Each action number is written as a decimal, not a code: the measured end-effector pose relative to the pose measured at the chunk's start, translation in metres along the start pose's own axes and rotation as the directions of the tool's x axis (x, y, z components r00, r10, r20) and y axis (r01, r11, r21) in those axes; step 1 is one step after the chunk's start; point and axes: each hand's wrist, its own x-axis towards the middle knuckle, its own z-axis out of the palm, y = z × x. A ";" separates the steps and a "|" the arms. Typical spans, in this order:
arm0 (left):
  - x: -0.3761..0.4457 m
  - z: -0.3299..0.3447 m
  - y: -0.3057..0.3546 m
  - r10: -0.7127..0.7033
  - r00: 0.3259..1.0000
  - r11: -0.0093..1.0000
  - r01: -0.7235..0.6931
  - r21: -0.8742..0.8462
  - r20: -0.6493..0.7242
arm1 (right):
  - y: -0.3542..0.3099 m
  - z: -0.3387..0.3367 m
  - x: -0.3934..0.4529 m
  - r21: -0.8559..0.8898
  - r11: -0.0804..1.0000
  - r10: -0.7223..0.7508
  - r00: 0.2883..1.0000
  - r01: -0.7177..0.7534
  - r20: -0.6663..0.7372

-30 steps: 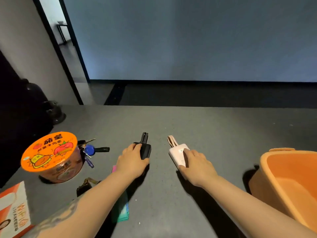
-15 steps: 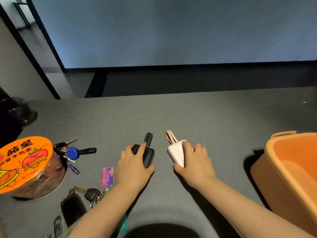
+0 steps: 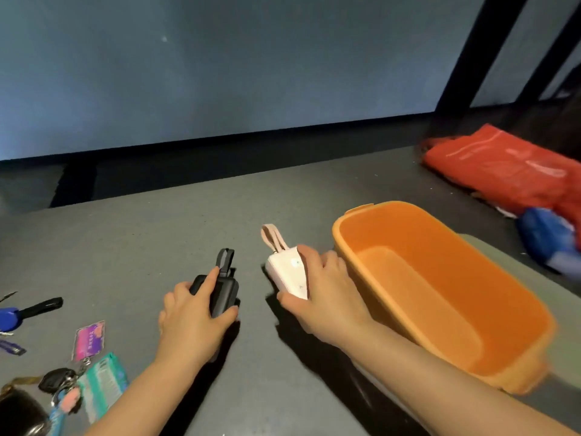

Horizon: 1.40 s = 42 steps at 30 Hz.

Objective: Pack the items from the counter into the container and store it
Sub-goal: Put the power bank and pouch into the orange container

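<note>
Two closed grips: left hand around black power bank, right hand around pink one (beside orange tub).

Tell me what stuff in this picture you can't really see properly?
All in the head view:
- Black power bank: the left hand covers much of it.
- Pink power bank: the right hand hides its near side.
- Blue key: cut off by the left edge.
- Dark pouch: cut off at the bottom-left corner.
- Red bag: blurred, its white print unreadable.
- Orange tub: the near corner is smeared by blur.
</note>
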 end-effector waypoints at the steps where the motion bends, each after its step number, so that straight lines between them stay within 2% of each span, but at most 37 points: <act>1: -0.003 -0.002 0.016 0.034 0.999 0.999 -0.035 -0.030 -0.009 | 0.006 -0.018 -0.005 0.002 1.000 -0.026 0.999 0.026 -0.030; 5: -0.018 -0.006 0.084 0.173 0.982 0.973 -0.183 -0.144 -0.081 | 0.044 -0.086 -0.021 -0.001 0.996 -0.090 0.989 0.091 -0.115; 8: -0.029 -0.002 0.127 0.218 0.967 0.950 -0.241 -0.197 -0.131 | 0.086 -0.121 -0.027 -0.029 0.996 -0.089 0.989 0.086 -0.121; 12: -0.042 0.017 0.171 0.183 0.967 0.940 -0.225 -0.258 -0.176 | 0.146 -0.137 -0.028 -0.118 0.989 -0.089 0.996 0.090 0.015; 15: -0.054 0.036 0.192 0.137 0.973 0.938 -0.188 -0.290 -0.188 | 0.180 -0.135 -0.028 -0.156 0.972 -0.145 0.974 0.173 0.175; 19: -0.066 0.053 0.208 0.078 0.972 0.948 -0.140 -0.285 -0.220 | 0.205 -0.129 -0.017 -0.175 0.934 -0.238 0.907 0.312 0.348; 23: -0.077 0.057 0.212 0.025 0.968 0.959 -0.094 -0.269 -0.248 | 0.215 -0.127 -0.008 -0.252 0.860 -0.263 0.809 0.443 0.526; 26: -0.082 0.058 0.217 0.071 0.975 0.963 -0.122 -0.241 -0.212 | 0.216 -0.123 -0.007 -0.290 0.802 -0.258 0.742 0.522 0.619; 30: -0.077 0.057 0.231 0.170 0.968 0.954 -0.208 -0.217 -0.182 | 0.218 -0.121 -0.005 -0.266 0.739 -0.224 0.597 0.620 0.770; 33: -0.072 0.057 0.244 0.203 0.963 0.946 -0.239 -0.217 -0.176 | 0.219 -0.114 -0.004 -0.248 0.727 -0.177 0.524 0.640 0.833; 35: -0.072 0.058 0.251 0.215 0.965 0.947 -0.244 -0.211 -0.152 | 0.221 -0.111 -0.003 -0.230 0.739 -0.170 0.505 0.633 0.846; 42: -0.066 0.060 0.273 0.304 0.949 0.930 -0.315 -0.187 -0.087 | 0.226 -0.104 -0.005 -0.207 0.712 -0.246 0.514 0.671 0.822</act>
